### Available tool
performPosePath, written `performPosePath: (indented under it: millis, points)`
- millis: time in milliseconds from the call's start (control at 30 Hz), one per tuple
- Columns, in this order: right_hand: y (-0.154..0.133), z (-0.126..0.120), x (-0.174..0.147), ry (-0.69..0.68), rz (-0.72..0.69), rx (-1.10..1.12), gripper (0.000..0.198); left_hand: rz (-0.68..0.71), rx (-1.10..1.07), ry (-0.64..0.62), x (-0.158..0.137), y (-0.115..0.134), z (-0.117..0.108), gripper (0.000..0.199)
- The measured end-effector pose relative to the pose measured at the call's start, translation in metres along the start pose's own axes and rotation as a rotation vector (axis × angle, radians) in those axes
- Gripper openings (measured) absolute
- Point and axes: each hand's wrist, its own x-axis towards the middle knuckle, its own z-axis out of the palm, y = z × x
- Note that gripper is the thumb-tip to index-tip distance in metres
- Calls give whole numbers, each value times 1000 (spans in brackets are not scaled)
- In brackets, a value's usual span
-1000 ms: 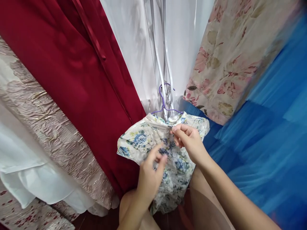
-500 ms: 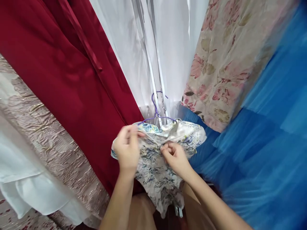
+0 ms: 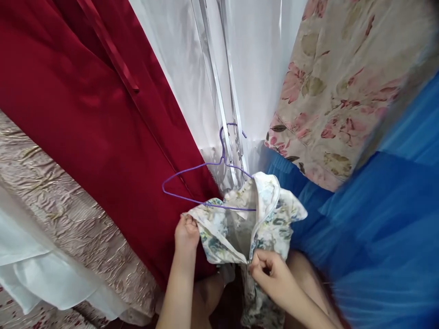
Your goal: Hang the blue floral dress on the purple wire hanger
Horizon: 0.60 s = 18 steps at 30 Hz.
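Note:
A white dress with a blue and green floral print (image 3: 274, 228) hangs by one shoulder on a purple hanger (image 3: 192, 169); the hanger's left arm is bare. The dress lies open at the neck, showing its pale lining. My left hand (image 3: 187, 232) pinches the loose shoulder edge of the dress, below the hanger's left end. Lower down, my right hand (image 3: 269, 269) is closed on the dress at the bottom of the opening, where the two edges meet. Whether its fingers hold a zip pull is too small to tell.
Metal rails (image 3: 219, 100) run down to the hanger's hook. Behind hangs white cloth (image 3: 171, 59). Red fabric (image 3: 113, 132) and a textured pinkish cloth (image 3: 68, 214) hang at left; a pink-flowered cloth (image 3: 329, 109) and blue tulle (image 3: 387, 219) hang at right.
The dress has come off the hanger's left arm and its neck opening has spread wider. Both hands have moved down, the right one also slightly rightward.

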Motion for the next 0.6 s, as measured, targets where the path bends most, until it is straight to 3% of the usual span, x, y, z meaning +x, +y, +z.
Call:
performPosePath:
  millis: [100, 167, 233, 267, 333, 400, 500, 567, 600]
  points:
    - [26, -12, -7, 6, 52, -106, 18, -246, -29, -36, -34, -27, 8, 20]
    - [39, -21, -12, 9, 100, -226, 17, -327, -56, -152, -67, -32, 15, 16]
    - [44, -28, -18, 29, 100, -314, 4, -250, -37, -357, -103, -29, 23, 22]
    - [43, -31, -21, 34, 77, -319, 13, -171, 26, -472, -121, -24, 27, 26]
    - [33, -32, -28, 25, 11, -241, 53, -22, 241, -704, -153, -14, 36, 30]
    - [16, -30, -35, -11, 4, -112, 66, 116, 440, -896, -174, -4, 44, 28]
    - [-11, -28, -46, 10, 106, -10, 45, 286, 549, -970, -181, 4, 48, 17]
    - [-24, -31, -53, 95, 127, -14, 42, 254, 534, -965, -176, 2, 46, 43]
    - [-28, -36, -56, 127, 118, -24, 43, 162, 507, -1013, -173, 0, 42, 56]
